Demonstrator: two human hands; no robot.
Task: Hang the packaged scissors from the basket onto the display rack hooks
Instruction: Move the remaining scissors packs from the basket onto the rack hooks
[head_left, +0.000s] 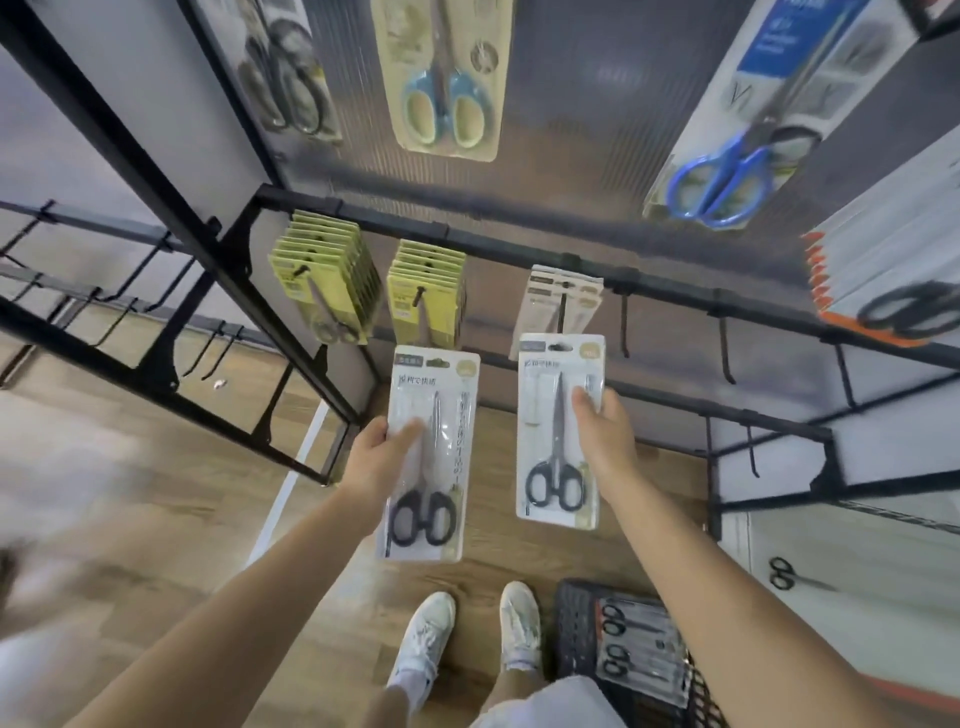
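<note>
My left hand (382, 457) grips a white pack of black-handled scissors (428, 457) by its left edge, thumb across the front. My right hand (605, 431) grips a second, similar pack (558, 434) by its right edge, lifted a little higher. The right pack's hang hole sits just below the white packs (563, 293) that hang on a hook of the black display rack (519, 254). To the right of those, an empty hook (625, 325) sticks down. The black basket (618, 649) on the floor at lower right holds more scissor packs (639, 649).
Two hooks at the left carry yellow-green scissor packs (322, 283) (428, 288). Higher on the ribbed panel hang blue-handled scissors (447, 78) (727, 171) and black ones (291, 73). Orange-edged packs (893, 291) hang at the right. My white shoes (467, 639) stand on a wooden floor.
</note>
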